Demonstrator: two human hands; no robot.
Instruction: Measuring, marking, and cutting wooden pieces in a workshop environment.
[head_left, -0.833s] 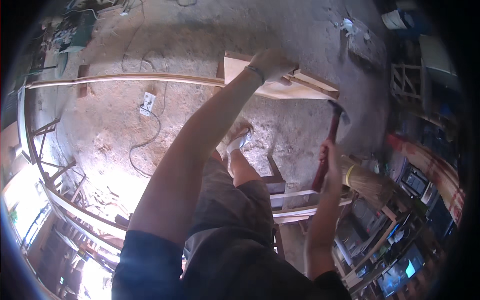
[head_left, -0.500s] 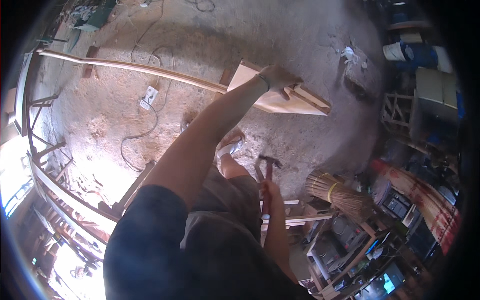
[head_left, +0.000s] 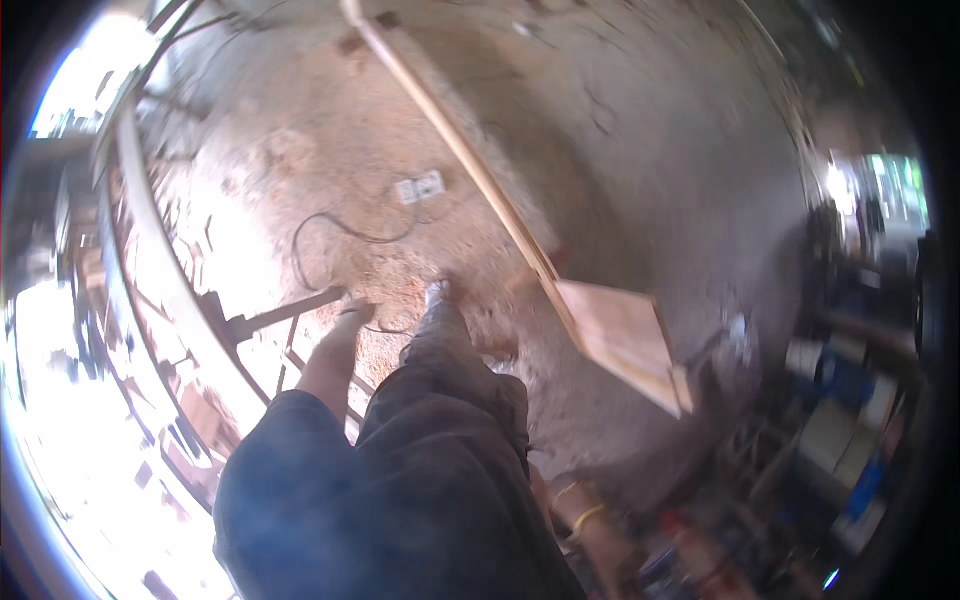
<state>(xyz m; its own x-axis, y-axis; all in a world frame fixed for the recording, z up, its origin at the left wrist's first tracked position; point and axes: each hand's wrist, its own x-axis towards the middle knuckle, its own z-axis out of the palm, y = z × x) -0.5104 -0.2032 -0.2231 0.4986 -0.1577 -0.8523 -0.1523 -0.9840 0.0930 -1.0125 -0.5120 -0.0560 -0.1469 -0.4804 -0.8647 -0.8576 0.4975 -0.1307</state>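
Observation:
My left hand hangs low beside my leg, near the end of a dark wooden bar; motion smears its fingers. My right hand is hidden behind my body, with only a sliver of skin showing at my right side. To my right front lies a long pale wooden strip on the floor, with a flat wooden panel at its near end. Neither hand touches the panel. No hammer shows now.
A white power socket block with a dark cable lies on the rough floor. Wooden frames stand along the bright left side. Boxes and a tied straw bundle are at the right.
My view has swung round to the right. My left hand has let go of the wooden panel and dropped to my side. My right hand and the hammer have gone out of sight.

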